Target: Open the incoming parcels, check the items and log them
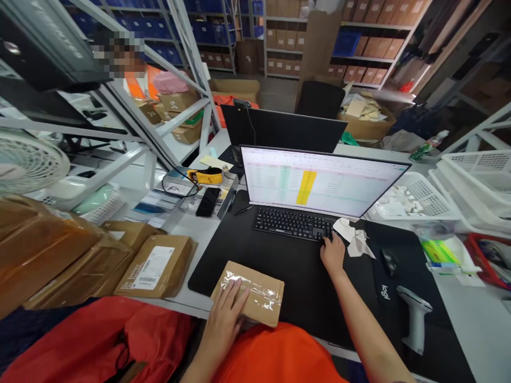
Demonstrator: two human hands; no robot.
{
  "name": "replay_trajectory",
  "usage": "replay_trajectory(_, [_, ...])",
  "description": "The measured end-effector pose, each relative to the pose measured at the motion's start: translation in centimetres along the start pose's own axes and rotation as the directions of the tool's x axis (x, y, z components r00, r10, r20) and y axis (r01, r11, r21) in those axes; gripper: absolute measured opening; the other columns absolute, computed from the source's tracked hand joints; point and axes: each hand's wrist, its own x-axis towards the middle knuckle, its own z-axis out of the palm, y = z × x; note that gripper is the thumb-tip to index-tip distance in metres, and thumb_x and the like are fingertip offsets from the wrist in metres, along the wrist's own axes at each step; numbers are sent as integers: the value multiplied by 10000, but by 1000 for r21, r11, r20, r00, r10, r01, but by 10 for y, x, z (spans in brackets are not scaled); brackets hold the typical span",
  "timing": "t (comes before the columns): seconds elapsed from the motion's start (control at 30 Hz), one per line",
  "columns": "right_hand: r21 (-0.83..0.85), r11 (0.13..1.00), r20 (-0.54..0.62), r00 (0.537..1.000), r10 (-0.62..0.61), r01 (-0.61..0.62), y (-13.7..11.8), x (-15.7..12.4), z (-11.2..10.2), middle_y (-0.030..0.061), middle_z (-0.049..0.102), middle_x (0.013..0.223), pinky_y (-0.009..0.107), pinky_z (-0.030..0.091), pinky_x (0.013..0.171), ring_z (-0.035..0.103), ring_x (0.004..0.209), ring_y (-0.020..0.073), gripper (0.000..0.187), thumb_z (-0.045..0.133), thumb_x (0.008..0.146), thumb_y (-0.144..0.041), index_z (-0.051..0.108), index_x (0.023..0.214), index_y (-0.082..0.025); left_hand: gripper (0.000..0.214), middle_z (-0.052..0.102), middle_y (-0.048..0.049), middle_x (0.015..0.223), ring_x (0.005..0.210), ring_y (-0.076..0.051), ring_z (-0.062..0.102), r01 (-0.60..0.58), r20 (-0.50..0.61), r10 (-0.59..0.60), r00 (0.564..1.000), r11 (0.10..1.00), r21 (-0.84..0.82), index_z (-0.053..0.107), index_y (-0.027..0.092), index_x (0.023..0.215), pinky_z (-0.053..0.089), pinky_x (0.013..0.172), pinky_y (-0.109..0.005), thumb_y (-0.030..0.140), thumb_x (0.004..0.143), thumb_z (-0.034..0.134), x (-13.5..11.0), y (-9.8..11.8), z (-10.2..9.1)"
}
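My left hand [225,311] lies with spread fingers on a small taped cardboard parcel [253,293] at the near edge of the black desk mat [303,287]. My right hand [332,252] rests its fingertips on the right end of a black keyboard [292,223], holding nothing. Crumpled white paper [354,238] lies just beyond that hand. To its right are a black mouse [389,261] and a white handheld barcode scanner [415,319], neither touched.
Labelled cardboard parcels [154,266] are stacked at the left, beside a phone [208,202] and a yellow tape dispenser [205,175]. A lit monitor [319,181] stands behind the keyboard. White plastic baskets [415,199] sit at the right. A co-worker in an orange vest [138,82] stands beyond metal shelving.
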Motion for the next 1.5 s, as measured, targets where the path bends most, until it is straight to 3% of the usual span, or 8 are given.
replay_trajectory(0.23, [39, 999, -29, 999, -20, 22, 9, -10, -3, 219, 430, 1423, 466, 368, 1078, 416, 1302, 341, 407, 480, 859, -217, 637, 1212, -90, 772, 410, -100, 1572, 1466, -333, 343, 89, -64, -88, 994, 996, 13, 420, 278, 1497, 338, 1170, -588, 35, 781, 574, 4, 25, -6])
replay_trajectory(0.53, [30, 994, 23, 995, 100, -101, 76, -97, -14, 220, 520, 1274, 485, 457, 964, 518, 1154, 364, 409, 460, 856, -292, 663, 1154, -99, 666, 436, -115, 1552, 1452, -361, 360, 130, -76, -136, 988, 989, -77, 502, 275, 1442, 295, 1182, -614, 107, 810, 625, 4, 26, 1])
replay_trajectory(0.7, [-5, 1000, 79, 997, 2, -1, 50, -64, -24, 214, 485, 1336, 447, 394, 1059, 466, 1238, 325, 422, 471, 875, -201, 641, 1249, -103, 675, 457, -111, 1527, 1433, -382, 370, 126, -117, -141, 983, 984, -126, 500, 279, 1446, 263, 1189, -627, 105, 805, 618, 5, 25, 2])
replay_trajectory(0.9, [-17, 998, 85, 995, -51, 53, 4, -1, -7, 185, 425, 1435, 449, 299, 1128, 380, 1338, 325, 540, 523, 833, -110, 586, 1365, -170, 619, 611, -86, 1323, 1287, -337, 529, 62, -210, -85, 974, 992, -111, 536, 298, 1405, 358, 1163, -576, 111, 817, 588, 0, 17, 9])
replay_trajectory(1.07, [-25, 999, 64, 997, -47, 49, -7, 12, -10, 191, 377, 1492, 514, 270, 1129, 333, 1374, 380, 468, 527, 815, -110, 660, 1261, -163, 646, 620, -80, 1336, 1278, -323, 549, 54, -244, -63, 968, 998, -46, 498, 280, 1429, 428, 1128, -546, 87, 816, 569, -2, 19, 10])
replay_trajectory(1.27, [4, 989, -42, 988, 147, -147, 36, -69, -15, 242, 524, 1312, 474, 423, 1003, 509, 1195, 363, 502, 442, 897, -340, 592, 1272, -41, 511, 642, -116, 1248, 1224, -311, 580, 83, -340, -92, 936, 996, -42, 539, 213, 1370, 491, 1081, -538, 124, 867, 567, -8, 24, 16])
replay_trajectory(1.4, [62, 991, 102, 989, 111, -118, 66, -138, -13, 259, 573, 1185, 460, 467, 946, 556, 1100, 356, 614, 327, 918, -451, 598, 1228, 4, 353, 647, -136, 1155, 1164, -300, 601, 64, -412, -79, 908, 997, -50, 599, 146, 1264, 522, 1053, -539, 214, 918, 591, -8, 28, 15])
replay_trajectory(1.5, [164, 979, 233, 969, 83, -123, 73, -155, -14, 222, 607, 1027, 470, 482, 933, 594, 1010, 343, 582, 298, 888, -436, 635, 1130, -28, 300, 661, -132, 1087, 1099, -279, 628, 23, -430, -54, 901, 997, -77, 634, 117, 1189, 527, 1055, -533, 229, 911, 628, -3, 28, 7])
